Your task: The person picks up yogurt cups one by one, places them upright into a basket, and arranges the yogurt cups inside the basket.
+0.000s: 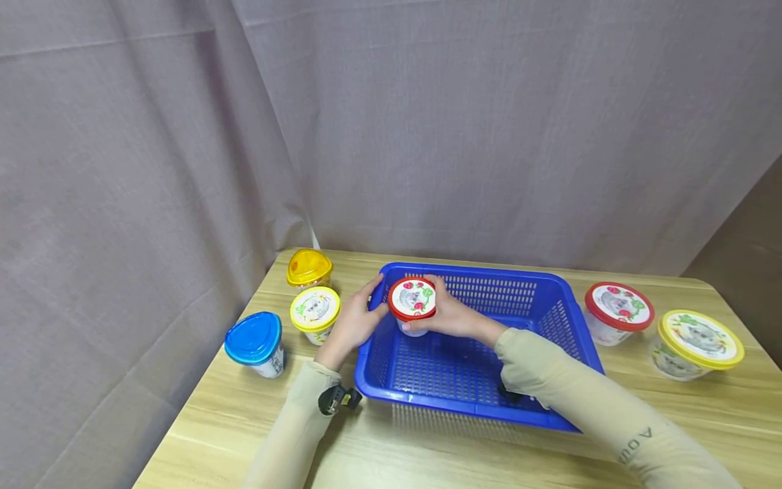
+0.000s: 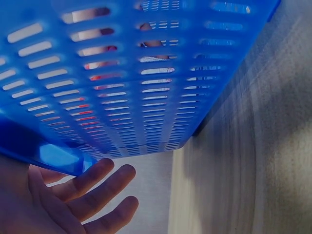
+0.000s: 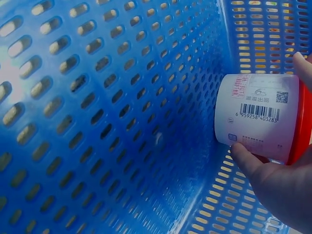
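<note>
A blue plastic basket (image 1: 464, 407) with slotted walls stands on the wooden table. In its far left corner is a small white tub with a red lid (image 1: 413, 297), upright, its base against the basket floor in the right wrist view. My right hand (image 1: 449, 314) grips this tub (image 3: 258, 114) around its side, thumb and fingers on opposite sides below the lid. My left hand (image 1: 353, 324) is at the basket's left rim. In the left wrist view its fingers (image 2: 100, 197) spread loosely outside the slotted wall, beside the rim; the thumb is mostly hidden there.
Left of the basket stand an amber-lidded tub (image 1: 309, 268), a yellow-lidded tub (image 1: 315, 309) and a blue-lidded tub (image 1: 255, 339). On the right are a red-lidded tub (image 1: 618, 309) and a larger yellow-lidded tub (image 1: 699, 339). A grey curtain (image 1: 427, 136) hangs behind the table.
</note>
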Demonstrator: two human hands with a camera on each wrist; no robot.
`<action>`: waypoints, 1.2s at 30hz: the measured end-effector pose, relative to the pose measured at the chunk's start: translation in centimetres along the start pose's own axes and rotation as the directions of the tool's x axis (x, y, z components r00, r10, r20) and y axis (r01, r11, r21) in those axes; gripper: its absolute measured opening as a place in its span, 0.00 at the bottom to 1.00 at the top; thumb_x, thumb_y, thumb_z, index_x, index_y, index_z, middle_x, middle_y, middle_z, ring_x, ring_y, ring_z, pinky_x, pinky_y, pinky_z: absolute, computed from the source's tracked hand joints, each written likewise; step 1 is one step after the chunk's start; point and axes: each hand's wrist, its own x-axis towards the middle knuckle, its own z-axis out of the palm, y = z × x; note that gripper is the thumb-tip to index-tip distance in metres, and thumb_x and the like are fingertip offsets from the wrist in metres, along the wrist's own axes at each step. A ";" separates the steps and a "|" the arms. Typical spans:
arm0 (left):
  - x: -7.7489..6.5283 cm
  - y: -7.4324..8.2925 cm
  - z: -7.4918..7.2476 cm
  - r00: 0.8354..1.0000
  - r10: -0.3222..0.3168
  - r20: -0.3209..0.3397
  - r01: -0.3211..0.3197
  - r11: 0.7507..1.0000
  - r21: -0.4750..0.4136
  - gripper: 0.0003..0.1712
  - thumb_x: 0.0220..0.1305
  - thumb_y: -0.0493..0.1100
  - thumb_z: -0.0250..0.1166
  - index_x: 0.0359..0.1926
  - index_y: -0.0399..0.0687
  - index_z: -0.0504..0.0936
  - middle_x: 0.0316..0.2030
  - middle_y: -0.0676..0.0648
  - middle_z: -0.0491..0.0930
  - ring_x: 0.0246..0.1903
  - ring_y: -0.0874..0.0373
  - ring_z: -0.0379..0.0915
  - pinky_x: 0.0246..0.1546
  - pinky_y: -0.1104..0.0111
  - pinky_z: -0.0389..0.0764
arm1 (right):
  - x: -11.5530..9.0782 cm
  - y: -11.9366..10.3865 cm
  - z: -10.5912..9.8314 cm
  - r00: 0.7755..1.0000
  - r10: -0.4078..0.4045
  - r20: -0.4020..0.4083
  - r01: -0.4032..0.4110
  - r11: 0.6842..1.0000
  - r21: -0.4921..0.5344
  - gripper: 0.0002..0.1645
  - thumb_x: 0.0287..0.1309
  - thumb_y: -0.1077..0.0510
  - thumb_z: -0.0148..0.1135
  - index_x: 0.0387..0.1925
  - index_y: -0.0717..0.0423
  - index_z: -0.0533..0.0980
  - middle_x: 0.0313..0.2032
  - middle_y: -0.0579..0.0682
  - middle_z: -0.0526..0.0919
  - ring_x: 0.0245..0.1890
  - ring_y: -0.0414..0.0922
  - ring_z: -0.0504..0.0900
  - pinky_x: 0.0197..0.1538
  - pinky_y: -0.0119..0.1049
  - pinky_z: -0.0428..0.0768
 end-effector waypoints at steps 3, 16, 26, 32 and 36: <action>0.0 0.0 0.0 1.000 0.009 -0.003 -0.009 1.000 -0.005 0.37 0.65 0.44 0.63 0.74 0.48 0.67 0.66 0.37 0.73 0.64 0.43 0.71 0.66 0.53 0.68 | 0.1 0.0 -0.1 1.000 0.008 0.009 -0.008 1.000 -0.011 0.69 0.45 0.50 0.81 0.74 0.64 0.42 0.59 0.67 0.71 0.61 0.59 0.73 0.66 0.57 0.68; -0.1 0.0 0.0 1.000 0.004 -0.006 -0.004 1.000 -0.021 0.37 0.65 0.44 0.63 0.74 0.48 0.67 0.66 0.38 0.73 0.64 0.44 0.71 0.66 0.53 0.68 | 0.2 -0.6 -0.9 0.999 0.043 0.009 -0.043 0.998 -0.049 0.74 0.45 0.46 0.81 0.76 0.64 0.40 0.63 0.71 0.68 0.65 0.63 0.68 0.69 0.58 0.64; 0.0 -0.2 0.1 1.000 -0.002 -0.008 0.001 1.000 -0.021 0.37 0.65 0.45 0.64 0.75 0.49 0.67 0.66 0.38 0.72 0.64 0.43 0.71 0.66 0.53 0.69 | 0.0 -1.4 -1.2 0.999 0.037 0.000 -0.036 0.996 -0.085 0.72 0.46 0.45 0.80 0.76 0.65 0.42 0.64 0.72 0.65 0.67 0.65 0.65 0.69 0.60 0.63; -0.1 -0.2 0.1 1.000 0.006 -0.019 -0.006 1.000 -0.020 0.37 0.64 0.44 0.64 0.74 0.48 0.67 0.65 0.37 0.73 0.63 0.42 0.72 0.65 0.52 0.69 | 0.0 -1.8 -1.6 1.000 0.014 -0.007 -0.015 0.994 -0.109 0.70 0.46 0.46 0.80 0.76 0.65 0.45 0.66 0.70 0.61 0.67 0.64 0.64 0.69 0.59 0.62; 0.0 -0.3 0.1 1.000 0.006 -0.012 -0.007 1.000 -0.025 0.37 0.64 0.43 0.64 0.74 0.48 0.67 0.66 0.37 0.73 0.64 0.43 0.70 0.66 0.53 0.68 | 0.1 -2.0 -2.0 1.000 0.015 -0.006 -0.015 0.993 -0.118 0.68 0.48 0.46 0.79 0.75 0.66 0.46 0.65 0.69 0.63 0.65 0.63 0.68 0.68 0.58 0.66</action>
